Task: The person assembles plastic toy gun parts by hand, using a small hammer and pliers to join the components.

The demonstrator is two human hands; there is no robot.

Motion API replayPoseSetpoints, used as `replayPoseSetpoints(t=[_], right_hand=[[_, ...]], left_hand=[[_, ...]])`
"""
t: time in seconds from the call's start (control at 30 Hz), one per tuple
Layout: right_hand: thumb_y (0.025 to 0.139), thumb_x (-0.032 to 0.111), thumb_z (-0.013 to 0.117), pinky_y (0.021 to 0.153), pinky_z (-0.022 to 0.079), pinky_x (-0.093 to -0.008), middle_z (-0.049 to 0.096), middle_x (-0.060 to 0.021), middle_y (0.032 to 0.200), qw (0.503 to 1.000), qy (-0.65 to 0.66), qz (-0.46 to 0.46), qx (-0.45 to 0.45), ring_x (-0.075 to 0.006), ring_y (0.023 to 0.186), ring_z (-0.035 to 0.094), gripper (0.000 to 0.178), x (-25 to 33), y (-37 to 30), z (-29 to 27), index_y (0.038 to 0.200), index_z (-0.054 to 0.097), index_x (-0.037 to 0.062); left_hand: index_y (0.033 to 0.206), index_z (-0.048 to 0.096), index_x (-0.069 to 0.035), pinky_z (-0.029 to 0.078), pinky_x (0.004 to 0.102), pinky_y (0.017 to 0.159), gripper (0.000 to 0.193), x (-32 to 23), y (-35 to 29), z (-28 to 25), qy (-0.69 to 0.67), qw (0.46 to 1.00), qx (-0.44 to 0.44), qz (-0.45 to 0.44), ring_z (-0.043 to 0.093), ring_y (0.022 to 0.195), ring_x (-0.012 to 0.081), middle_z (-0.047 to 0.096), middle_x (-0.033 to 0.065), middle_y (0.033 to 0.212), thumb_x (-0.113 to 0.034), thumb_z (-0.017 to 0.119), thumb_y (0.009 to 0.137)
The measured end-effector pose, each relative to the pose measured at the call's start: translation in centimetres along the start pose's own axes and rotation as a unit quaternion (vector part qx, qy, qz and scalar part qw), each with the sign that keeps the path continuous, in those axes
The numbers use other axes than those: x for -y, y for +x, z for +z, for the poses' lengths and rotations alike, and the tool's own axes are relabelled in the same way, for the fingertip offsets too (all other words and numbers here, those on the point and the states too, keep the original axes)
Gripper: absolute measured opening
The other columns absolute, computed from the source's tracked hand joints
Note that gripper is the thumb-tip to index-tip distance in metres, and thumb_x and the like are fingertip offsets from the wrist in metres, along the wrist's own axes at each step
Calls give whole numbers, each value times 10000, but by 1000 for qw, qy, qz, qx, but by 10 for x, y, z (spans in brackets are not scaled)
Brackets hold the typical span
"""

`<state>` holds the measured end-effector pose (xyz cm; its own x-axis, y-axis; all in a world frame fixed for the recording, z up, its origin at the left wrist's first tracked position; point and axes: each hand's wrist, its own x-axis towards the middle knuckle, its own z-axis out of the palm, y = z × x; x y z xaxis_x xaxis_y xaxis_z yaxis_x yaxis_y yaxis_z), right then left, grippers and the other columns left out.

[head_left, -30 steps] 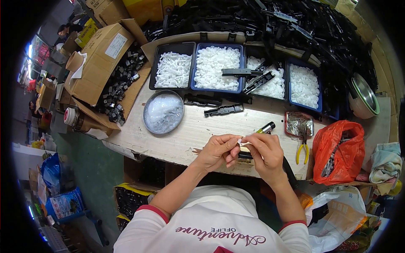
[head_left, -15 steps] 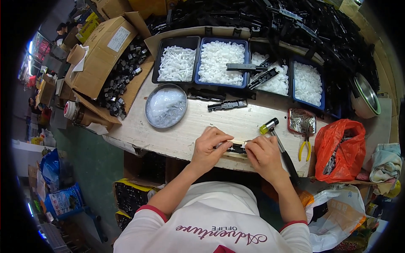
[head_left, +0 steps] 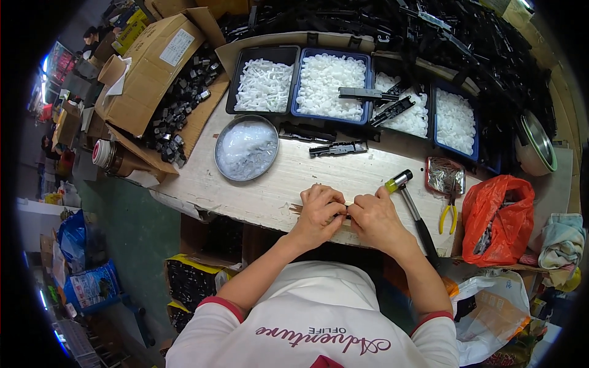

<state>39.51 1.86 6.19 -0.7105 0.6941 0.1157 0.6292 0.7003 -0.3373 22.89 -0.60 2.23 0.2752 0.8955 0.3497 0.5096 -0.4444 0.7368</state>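
Close together at the table's near edge, my left hand [head_left: 321,214] and my right hand [head_left: 378,222] both grip a small black plastic part [head_left: 348,211]. Most of that part is hidden behind my curled fingers. To the right of my right hand lies a hammer [head_left: 412,205] with a yellow-and-black head and a dark handle. Beyond my hands a black slotted plastic assembly [head_left: 338,149] rests on the table, with another dark assembly [head_left: 308,132] behind it. A round metal dish [head_left: 246,148] of clear, shiny small pieces stands at the left.
Trays of white plastic pieces [head_left: 331,86] line the back, with black assemblies lying across them. A carton of black blocks [head_left: 147,80] stands left. At the right are a box of metal pieces [head_left: 444,175], yellow-handled pliers [head_left: 448,218] and a red plastic bag [head_left: 498,218].
My hands have drawn together over the black part, covering most of it. My right hand has shifted left relative to the table. The view has also moved slightly.
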Motion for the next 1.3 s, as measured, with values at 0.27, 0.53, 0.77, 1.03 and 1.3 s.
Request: replayPoseSetpoints(t=[0.27, 0.53, 0.77, 1.03, 1.3], right_hand=[[730, 64, 608, 680, 356, -336, 541, -65, 713, 984, 91, 91, -122, -209, 670, 523, 43, -24, -24, -23, 770, 596, 53], [838, 140, 535, 700, 437, -299, 589, -127, 865, 778, -150, 459, -401, -247, 761, 566, 172, -130, -188, -87, 905, 599, -5], [840, 258, 500, 813, 364, -519, 513, -153, 1103, 777, -283, 555, -91, -319, 1052, 455, 361, -175, -234, -69, 1149, 497, 70], [840, 250, 453, 812, 398, -465, 586, -199, 1025, 776, -121, 606, -130, -382, 947, 546, 373, -188, -217, -80, 1160, 479, 60], [812, 143, 486, 744, 439, -416, 613, -189, 943, 740, -105, 596, -292, -354, 871, 588, 264, -230, -217, -57, 1059, 531, 61]], left_hand=[[770, 604, -87, 252, 341, 796, 121, -5, 7, -1, 25, 998, 29, -42, 429, 896, 200, 514, 15, 859, -59, 651, 662], [842, 627, -104, 258, 364, 780, 184, -2, 8, -1, 79, 996, 47, 10, 426, 877, 202, 489, 27, 866, -112, 682, 667], [799, 608, -105, 268, 381, 771, 121, -1, 10, -3, 98, 990, 81, 67, 428, 888, 206, 464, 26, 856, -112, 661, 691], [732, 590, -93, 356, 392, 614, 77, 54, 64, -41, 196, 968, -114, 107, 486, 709, 265, 522, 84, 733, -130, 632, 679], [931, 615, -47, 463, 421, 707, 290, 134, 157, -121, 386, 893, -122, -198, 570, 846, 347, 581, 172, 898, -180, 677, 680]])
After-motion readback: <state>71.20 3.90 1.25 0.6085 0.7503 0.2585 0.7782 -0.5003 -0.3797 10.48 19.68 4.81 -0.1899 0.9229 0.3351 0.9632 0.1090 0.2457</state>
